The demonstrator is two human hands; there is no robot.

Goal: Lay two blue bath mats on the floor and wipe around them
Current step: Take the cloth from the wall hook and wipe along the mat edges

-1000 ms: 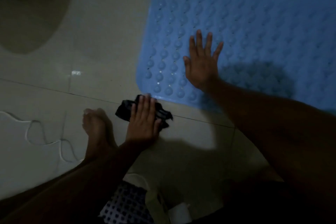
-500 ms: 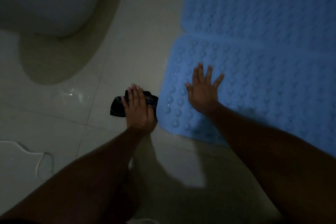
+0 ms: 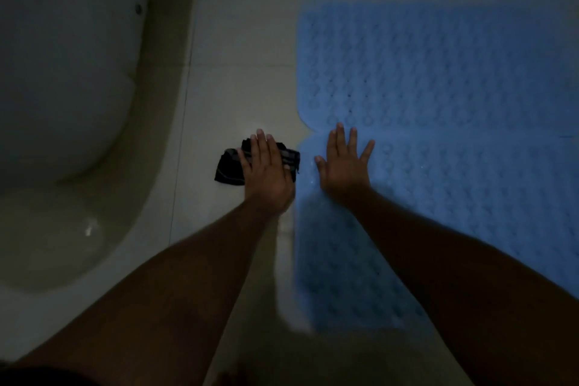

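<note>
Dim bathroom: pale tiled floor (image 3: 238, 72), toilet (image 3: 62, 72) at left. Two blue bath mats (image 3: 438, 66) lie edge to edge at right. The left hand (image 3: 266, 172) presses flat, fingers straight, on a dark cloth (image 3: 227, 171) just beside them; the right hand (image 3: 343, 166) rests flat on the near mat (image 3: 470, 197), fingers spread.

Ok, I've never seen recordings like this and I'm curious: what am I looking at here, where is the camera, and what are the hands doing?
There is no machine here. These are a person's two bare hands, filmed by a wide-angle camera worn on their head and looking down. The left hand presses flat on a dark cloth that lies on the tiled floor, right beside the nearer blue mat. The right hand rests spread flat on that mat, close to where a second blue mat begins. Neither hand grips anything. The pale rounded shape on the left is a toilet.
</note>
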